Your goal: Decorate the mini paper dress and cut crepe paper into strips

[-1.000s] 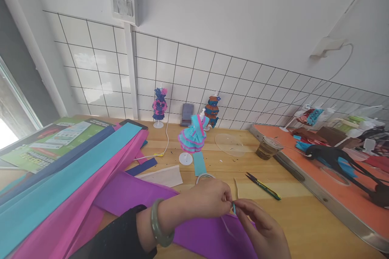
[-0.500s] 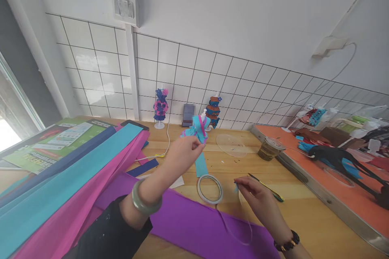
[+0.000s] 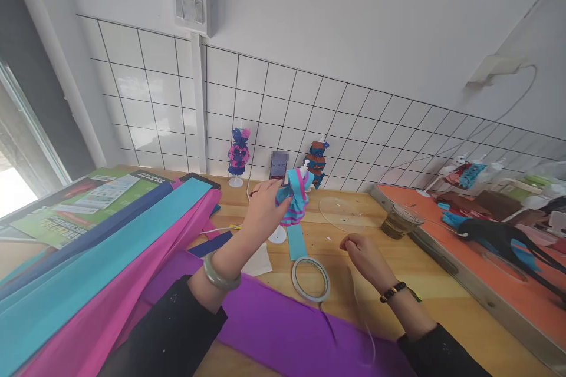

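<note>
Dress (image 3: pixel 301 203), turquoise with pink trim, is at the tips of the left hand (image 3: pixel 265 209), which grasps its left side between thumb and fingers; it is on a white stand (image 3: pixel 277 235). To its right and nearer, the right hand (image 3: pixel 365 256) is above the table (image 3: pixel 442 306) with curled fingers; I cannot tell whether they pinch anything.

Nearest, below both hands, a purple sheet (image 3: pixel 274 312) crosses the table, and a thin pale strip (image 3: pixel 363 312) curves onto it from under the right hand. Left of the left arm lie long turquoise (image 3: pixel 101 253) and pink (image 3: pixel 115 283) sheets. Between the hands, a tape roll (image 3: pixel 294 275) lies flat, with a turquoise scrap (image 3: pixel 297 242) just beyond. Past the right hand is a clear disc (image 3: pixel 338 212); farther right, a cup (image 3: pixel 400 222) stands beside an orange board (image 3: pixel 409 197).

Beyond the left hand, by the tiled wall (image 3: pixel 274 112), are a blue-and-pink outfit (image 3: pixel 239 153), a phone (image 3: pixel 279 165) and a brown-and-blue outfit (image 3: pixel 316 166).
</note>
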